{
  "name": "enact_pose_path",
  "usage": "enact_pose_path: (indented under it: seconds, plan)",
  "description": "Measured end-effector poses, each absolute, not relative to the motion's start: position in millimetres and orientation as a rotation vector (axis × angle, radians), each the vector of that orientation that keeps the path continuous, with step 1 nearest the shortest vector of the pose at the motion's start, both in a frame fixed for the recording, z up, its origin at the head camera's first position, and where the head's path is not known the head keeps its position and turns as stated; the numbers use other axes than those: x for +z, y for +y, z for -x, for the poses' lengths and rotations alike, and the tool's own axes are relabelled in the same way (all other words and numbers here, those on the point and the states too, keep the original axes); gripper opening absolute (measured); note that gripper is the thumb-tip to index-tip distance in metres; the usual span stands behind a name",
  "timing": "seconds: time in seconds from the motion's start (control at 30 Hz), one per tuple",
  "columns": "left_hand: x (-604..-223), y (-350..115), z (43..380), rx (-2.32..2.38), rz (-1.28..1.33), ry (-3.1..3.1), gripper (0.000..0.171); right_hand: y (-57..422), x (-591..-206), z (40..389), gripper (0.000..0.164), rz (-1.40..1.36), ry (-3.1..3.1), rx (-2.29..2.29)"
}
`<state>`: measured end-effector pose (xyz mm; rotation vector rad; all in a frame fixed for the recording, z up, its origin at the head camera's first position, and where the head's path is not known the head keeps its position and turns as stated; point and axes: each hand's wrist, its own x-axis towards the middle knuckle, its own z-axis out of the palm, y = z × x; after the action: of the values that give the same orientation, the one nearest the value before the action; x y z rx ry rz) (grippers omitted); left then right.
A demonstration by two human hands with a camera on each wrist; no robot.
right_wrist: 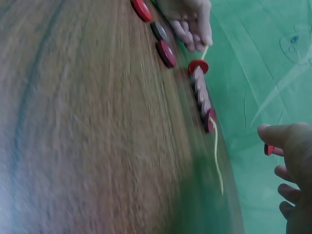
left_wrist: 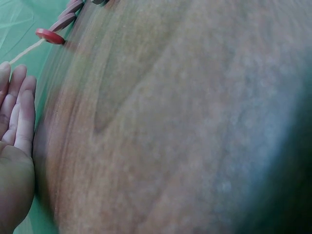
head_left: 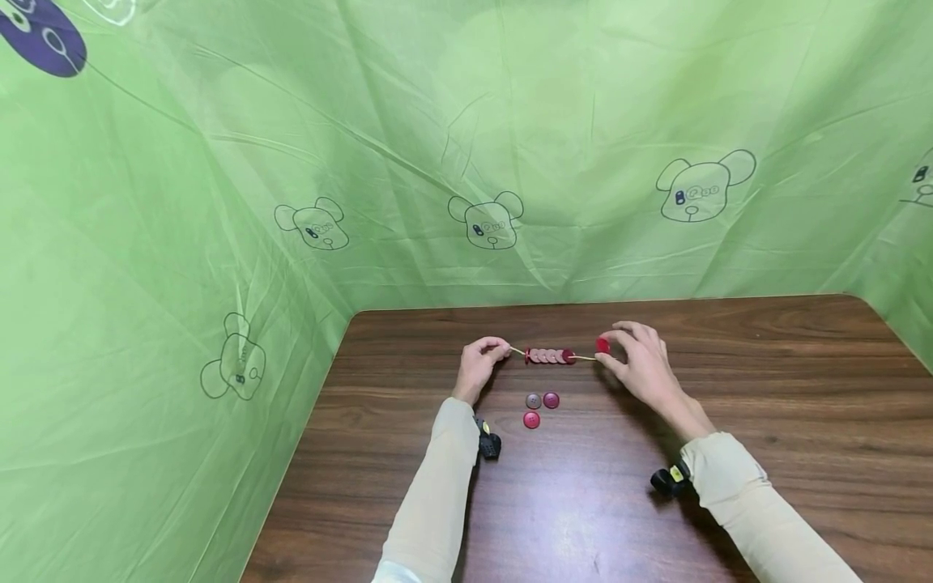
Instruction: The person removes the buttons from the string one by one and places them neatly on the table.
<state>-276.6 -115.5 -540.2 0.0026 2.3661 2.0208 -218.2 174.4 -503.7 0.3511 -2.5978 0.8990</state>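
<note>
A pale string [head_left: 583, 357] runs between my hands just above the dark wooden table [head_left: 765, 380], with several pink and red buttons [head_left: 550, 356] threaded on its middle. My left hand [head_left: 483, 362] pinches the string's left end. My right hand [head_left: 636, 356] pinches a single red button [head_left: 602, 345] at the string's right end. The right wrist view shows the threaded buttons [right_wrist: 201, 92], the free string end [right_wrist: 217, 161] and the red button [right_wrist: 268, 149] between my fingers. In the left wrist view my left fingers [left_wrist: 19, 112] lie beside the string [left_wrist: 24, 52].
Three loose buttons lie on the table in front of the string: a grey one [head_left: 534, 401], a magenta one [head_left: 551, 400] and a red one [head_left: 531, 419]. Green printed cloth [head_left: 466, 146] walls in the table at the back and on both sides.
</note>
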Motion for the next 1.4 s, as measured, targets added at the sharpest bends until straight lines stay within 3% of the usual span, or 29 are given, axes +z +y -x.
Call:
enact_pose_path:
  seconds: [0.97,1.4]
  plan:
    - [-542.8,-115.8,278.4,2.033,-0.016,2.347,0.018,127.4,-519.8,188.5,0.03,-0.694,-2.64,0.793]
    - [-542.4,-115.6,278.5,2.027,0.005,2.368,0.013,121.8,-527.4,183.5,0.033,-0.82,-2.636,0.788]
